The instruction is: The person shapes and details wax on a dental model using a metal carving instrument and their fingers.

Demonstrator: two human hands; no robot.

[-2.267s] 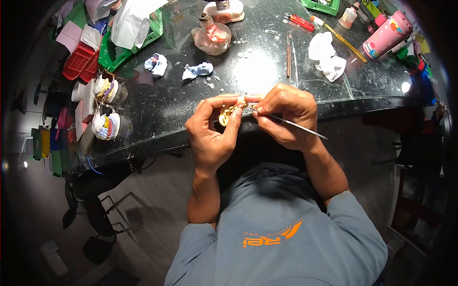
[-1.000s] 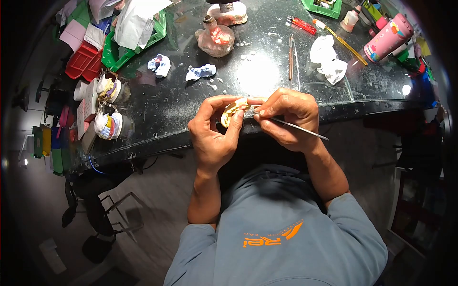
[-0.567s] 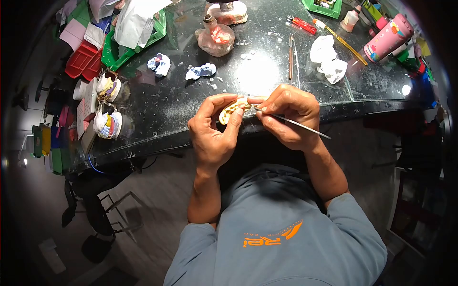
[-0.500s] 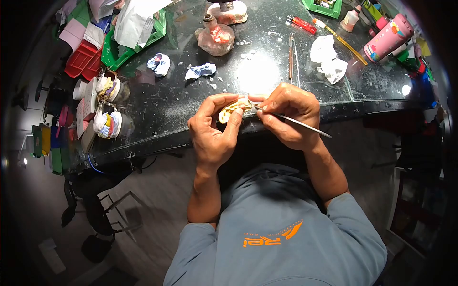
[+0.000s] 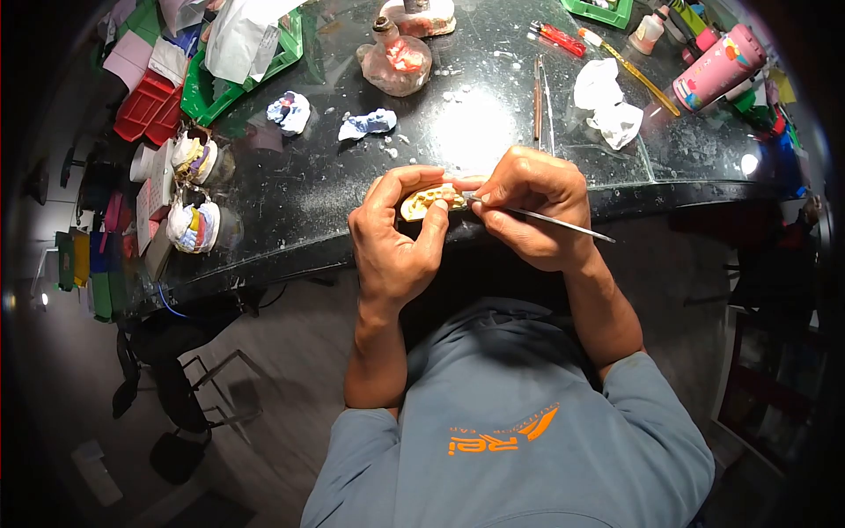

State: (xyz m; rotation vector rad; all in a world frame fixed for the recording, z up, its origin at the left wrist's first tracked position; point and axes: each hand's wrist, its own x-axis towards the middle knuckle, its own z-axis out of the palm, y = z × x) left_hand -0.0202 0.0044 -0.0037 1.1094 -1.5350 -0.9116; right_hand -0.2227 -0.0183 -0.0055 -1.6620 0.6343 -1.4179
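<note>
My left hand (image 5: pixel 398 236) grips a yellowish dental model (image 5: pixel 421 204) between thumb and fingers, just over the table's front edge. Part of the model is covered by the thumb and fingertips. In my right hand (image 5: pixel 539 207) is a thin metal carving tool (image 5: pixel 563 223), held like a pen, with its long end pointing down to the right. Its working tip meets the right side of the model; whether it touches cannot be made out. The fingertips of both hands nearly meet there.
On the black table (image 5: pixel 299 194) lie bluish-white lumps (image 5: pixel 368 124), a glass spirit burner (image 5: pixel 396 67), crumpled tissue (image 5: pixel 607 106), a brown-handled tool (image 5: pixel 538 101) and a yellow brush (image 5: pixel 629 70). Dental models (image 5: pixel 194 225) stand at left, a pink bottle (image 5: pixel 720 69) at right.
The model has tilted slightly in my left hand, showing more of its toothed face. The tool's handle has swung a little, and my right hand has shifted slightly up and left.
</note>
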